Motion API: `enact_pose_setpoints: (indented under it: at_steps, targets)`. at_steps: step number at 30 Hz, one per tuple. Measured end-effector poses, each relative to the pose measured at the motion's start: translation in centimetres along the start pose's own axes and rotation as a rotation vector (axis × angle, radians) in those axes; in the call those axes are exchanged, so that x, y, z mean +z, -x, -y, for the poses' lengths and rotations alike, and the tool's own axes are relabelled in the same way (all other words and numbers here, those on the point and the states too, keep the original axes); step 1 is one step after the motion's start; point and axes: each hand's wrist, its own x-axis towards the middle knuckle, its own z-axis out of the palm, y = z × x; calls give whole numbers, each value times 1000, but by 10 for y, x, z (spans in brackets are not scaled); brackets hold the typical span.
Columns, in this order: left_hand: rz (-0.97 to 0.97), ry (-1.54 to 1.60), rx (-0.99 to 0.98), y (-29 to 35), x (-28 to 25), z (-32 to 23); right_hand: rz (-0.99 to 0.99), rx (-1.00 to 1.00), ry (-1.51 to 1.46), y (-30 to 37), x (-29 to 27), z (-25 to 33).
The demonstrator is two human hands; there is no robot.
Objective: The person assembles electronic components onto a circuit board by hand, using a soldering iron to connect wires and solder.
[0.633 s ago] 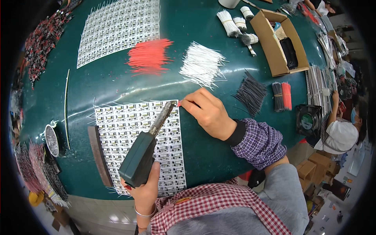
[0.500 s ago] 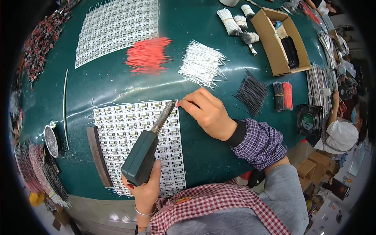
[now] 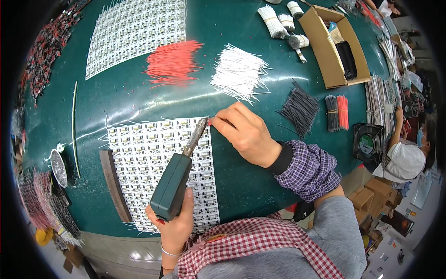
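Note:
A dark green soldering gun [image 3: 171, 186] is gripped by my left hand [image 3: 179, 222], its metal barrel pointing away from me. The tip rests at the far right corner of a white panel of small circuit boards [image 3: 162, 172], with thin white wires sticking out at its far and left edges. Right beside the tip, my right hand [image 3: 246, 135] pinches a short red wire [image 3: 209, 122] between thumb and forefinger. Most of that wire is hidden by the fingers. A dark bar [image 3: 115, 186] lies along the panel's left edge.
Beyond the panel lie loose red wires [image 3: 173, 64], white wires [image 3: 239, 72] and black wires [image 3: 299, 109]. A second board panel [image 3: 139, 35] is at the back. Right are a cardboard box [image 3: 325, 51] and a fan [image 3: 368, 142]; left, a small metal cup [image 3: 59, 167]. Another person sits far right.
The soldering gun's body has shifted slightly right and up, with its tip still at the panel's corner. My right hand keeps its pinch on the red wire, nearly in place.

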Motion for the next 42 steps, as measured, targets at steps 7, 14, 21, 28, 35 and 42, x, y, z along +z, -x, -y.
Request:
enact_pose_setpoints:
  at_steps: [7, 14, 21, 28, 35, 42]
  targets:
    - [9, -16, -2, 3, -2, 1, -7, -4, 13, 0, 0, 1]
    - [-83, -16, -21, 10, -5, 14, -5, 4, 10, -1, -1, 1]
    - [-74, 23, 0, 8, -1, 4, -6, -27, 26, 0, 2, 0]
    - [-103, 36, -10, 15, -5, 6, -55, -43, -20, 3, -5, 2]
    - [-87, -49, 8, 22, -9, 10, -69, -50, -52, 13, -3, 11]
    - [-70, -71, 5, 24, -9, 11, -50, -48, -31, 15, 0, 10]
